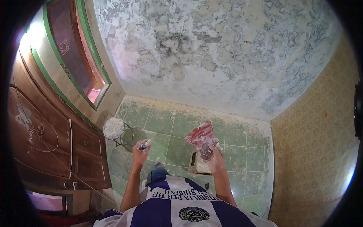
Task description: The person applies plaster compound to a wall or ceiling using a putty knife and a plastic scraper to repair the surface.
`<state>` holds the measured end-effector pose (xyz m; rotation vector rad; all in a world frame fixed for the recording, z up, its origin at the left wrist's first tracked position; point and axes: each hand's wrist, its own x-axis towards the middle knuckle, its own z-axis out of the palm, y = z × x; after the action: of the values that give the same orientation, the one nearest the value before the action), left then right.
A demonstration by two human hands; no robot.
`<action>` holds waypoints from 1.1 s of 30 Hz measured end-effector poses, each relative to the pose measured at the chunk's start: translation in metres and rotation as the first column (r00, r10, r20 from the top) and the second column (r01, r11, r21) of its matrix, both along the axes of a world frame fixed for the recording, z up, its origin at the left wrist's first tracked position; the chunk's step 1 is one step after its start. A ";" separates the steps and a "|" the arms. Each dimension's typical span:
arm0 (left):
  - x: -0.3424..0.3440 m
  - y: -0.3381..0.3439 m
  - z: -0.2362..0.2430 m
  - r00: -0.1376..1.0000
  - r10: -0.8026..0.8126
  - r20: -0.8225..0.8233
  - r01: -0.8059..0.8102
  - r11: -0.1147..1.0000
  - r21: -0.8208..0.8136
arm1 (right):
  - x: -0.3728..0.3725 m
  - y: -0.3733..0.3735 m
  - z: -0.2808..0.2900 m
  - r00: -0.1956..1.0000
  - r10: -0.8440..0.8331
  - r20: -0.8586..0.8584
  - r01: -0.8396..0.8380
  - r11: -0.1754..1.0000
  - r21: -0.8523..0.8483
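Observation:
My right hand point(215, 162) is closed round the lower end of a red, flat, wedge-shaped putty spreader point(201, 134) smeared with whitish paste. My left hand point(141, 150), also closed, grips a small scraper point(145, 144) with a dark handle and pale smears. A thin line points up and right from near it, too fine to make out. The two hands are apart, both held out over the floor. Below my right hand stands a pale box-like container point(199, 166) with a dark opening, partly hidden by the hand and forearm.
Ahead rises a wall point(211, 49) with patchy grey and white plaster. A stool point(113, 128) with a whitened round top stands left. Green floor tiles point(181, 125) carry pale dust. Brown wooden doors point(87, 159) and a green-framed window point(75, 53) line the left; a patterned yellowish wall point(314, 132) the right.

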<state>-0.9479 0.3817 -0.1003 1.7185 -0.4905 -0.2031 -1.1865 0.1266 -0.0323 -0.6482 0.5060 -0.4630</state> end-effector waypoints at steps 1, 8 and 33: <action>0.004 -0.001 0.003 1.000 0.006 -0.013 -0.006 1.000 -0.007 | 0.007 0.002 0.002 0.999 -0.027 0.039 0.027 1.000 0.016; 0.056 -0.012 0.001 0.990 0.006 -0.138 -0.012 0.999 -0.046 | 0.089 0.006 -0.012 1.000 0.022 0.003 -0.022 0.998 -0.050; 0.474 -0.019 -0.019 0.963 0.147 -0.224 -0.133 0.988 0.078 | 0.537 -0.052 -0.011 0.953 0.216 -0.212 -0.231 0.972 -0.051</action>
<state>-0.4740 0.3628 -0.1195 1.7565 -0.1930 -0.3134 -0.6492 0.0747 -0.0429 -0.8210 0.6039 -0.2021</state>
